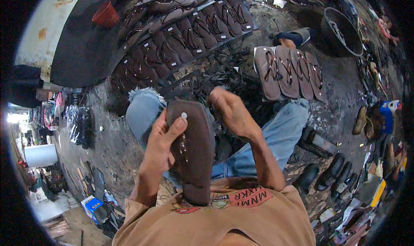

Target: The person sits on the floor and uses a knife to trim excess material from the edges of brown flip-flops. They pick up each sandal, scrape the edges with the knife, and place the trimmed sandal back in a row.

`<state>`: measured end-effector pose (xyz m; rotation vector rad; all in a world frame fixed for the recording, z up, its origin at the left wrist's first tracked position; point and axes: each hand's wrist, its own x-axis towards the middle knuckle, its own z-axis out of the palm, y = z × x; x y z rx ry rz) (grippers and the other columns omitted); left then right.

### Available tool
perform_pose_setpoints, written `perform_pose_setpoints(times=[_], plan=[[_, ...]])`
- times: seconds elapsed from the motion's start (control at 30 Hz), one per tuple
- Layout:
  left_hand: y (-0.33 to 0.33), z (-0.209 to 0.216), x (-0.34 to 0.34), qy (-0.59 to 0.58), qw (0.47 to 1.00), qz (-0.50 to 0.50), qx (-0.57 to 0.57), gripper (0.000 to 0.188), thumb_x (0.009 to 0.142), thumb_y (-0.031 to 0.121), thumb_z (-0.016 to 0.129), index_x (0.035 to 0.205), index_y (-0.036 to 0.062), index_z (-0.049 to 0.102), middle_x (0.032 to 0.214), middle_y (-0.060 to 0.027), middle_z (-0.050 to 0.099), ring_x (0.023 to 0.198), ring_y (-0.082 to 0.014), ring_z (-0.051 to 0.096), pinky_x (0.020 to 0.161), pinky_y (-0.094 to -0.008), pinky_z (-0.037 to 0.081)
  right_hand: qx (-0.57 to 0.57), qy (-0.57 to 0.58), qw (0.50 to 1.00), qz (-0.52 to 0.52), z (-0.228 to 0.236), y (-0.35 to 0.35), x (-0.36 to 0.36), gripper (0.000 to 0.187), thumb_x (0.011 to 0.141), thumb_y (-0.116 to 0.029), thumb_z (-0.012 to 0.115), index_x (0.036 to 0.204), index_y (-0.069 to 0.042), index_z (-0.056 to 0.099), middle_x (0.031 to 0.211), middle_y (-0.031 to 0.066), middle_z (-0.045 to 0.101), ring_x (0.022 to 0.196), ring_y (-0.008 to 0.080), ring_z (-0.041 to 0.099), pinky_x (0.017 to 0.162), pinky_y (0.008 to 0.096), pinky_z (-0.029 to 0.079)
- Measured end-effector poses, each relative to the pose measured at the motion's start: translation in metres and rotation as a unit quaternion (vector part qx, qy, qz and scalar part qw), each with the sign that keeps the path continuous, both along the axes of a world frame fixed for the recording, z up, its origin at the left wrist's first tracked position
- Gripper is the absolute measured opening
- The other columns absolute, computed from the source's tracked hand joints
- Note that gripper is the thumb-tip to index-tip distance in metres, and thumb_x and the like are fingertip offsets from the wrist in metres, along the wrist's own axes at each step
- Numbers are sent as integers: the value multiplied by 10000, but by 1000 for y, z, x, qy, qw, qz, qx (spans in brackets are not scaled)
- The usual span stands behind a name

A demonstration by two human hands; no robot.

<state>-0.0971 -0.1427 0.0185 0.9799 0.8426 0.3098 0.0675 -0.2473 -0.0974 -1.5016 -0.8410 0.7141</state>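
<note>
Scuffed dark floor (pixel 115 153), strewn with black scraps (pixel 202 75) just beyond left grip (pixel 158 140) and right grip (pixel 235 114). Closed around the left edge of a brown sandal sole (pixel 196 151) with left grip, thumb on top beside a white round dot (pixel 184 115). Between both grips, that sole; blurred and curled, right grip, cannot tell whether holding anything. Well beyond left grip, rows of brown sandals (pixel 185 37); beyond right grip, four more sandals (pixel 288 75).

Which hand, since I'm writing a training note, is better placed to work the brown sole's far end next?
Probably the right hand: it is beside that end without gripping the brown sole, though blur hides whether it's empty. The left hand grips the sole's left edge.
</note>
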Motion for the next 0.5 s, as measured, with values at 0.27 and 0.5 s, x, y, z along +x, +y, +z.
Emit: perform_pose_setpoints(times=[0.27, 0.5], plan=[[2, 41, -39, 135, 965, -199, 100, 513, 796, 190, 847, 1232, 3, 651, 1097, -68, 718, 993, -123, 662, 930, -315, 526, -142, 8, 979, 148, 60, -156, -43, 306, 987, -292, 574, 1112, -18, 627, 785, 207, 630, 720, 406, 638, 677, 434, 490], [-29, 43, -41, 173, 963, -207, 26, 678, 690, 326, 907, 1222, 1, 641, 1087, -50, 718, 1013, -165, 661, 961, -337, 496, -212, 17, 964, 160, 50, -213, -79, 368, 966, -284, 599, 1210, -9, 615, 956, 258, 678, 908, 486, 644, 786, 475, 528]])
